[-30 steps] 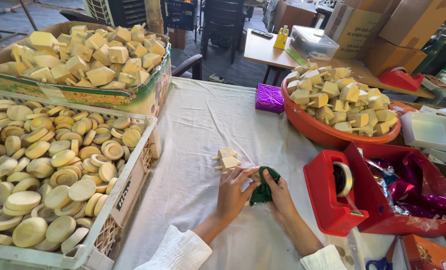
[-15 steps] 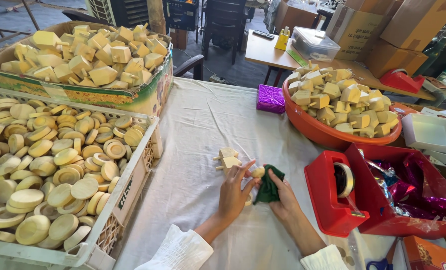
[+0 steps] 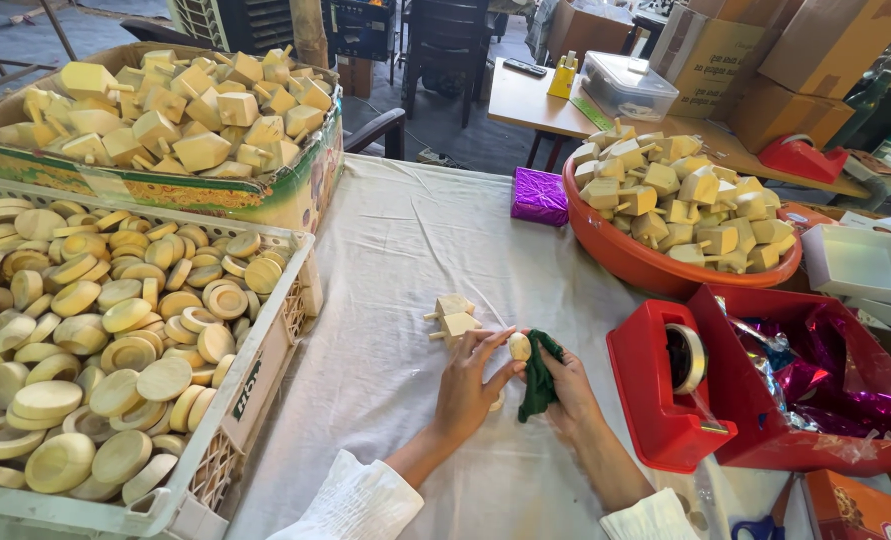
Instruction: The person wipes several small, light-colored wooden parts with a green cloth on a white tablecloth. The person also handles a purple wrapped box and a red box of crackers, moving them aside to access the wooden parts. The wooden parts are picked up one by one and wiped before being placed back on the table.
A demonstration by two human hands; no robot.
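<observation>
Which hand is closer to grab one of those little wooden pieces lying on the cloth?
Probably the left hand. Its fingers reach toward the two wooden pieces, while the right hand grips a green cloth and lies farther away.

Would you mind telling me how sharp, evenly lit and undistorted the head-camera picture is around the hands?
Head view: soft daylight, with faint shadows under the left hand and right hand; both are sharp, as is the wooden disc; wide-lens bending curves the crate at the edge; only the foil shows glare.
</observation>
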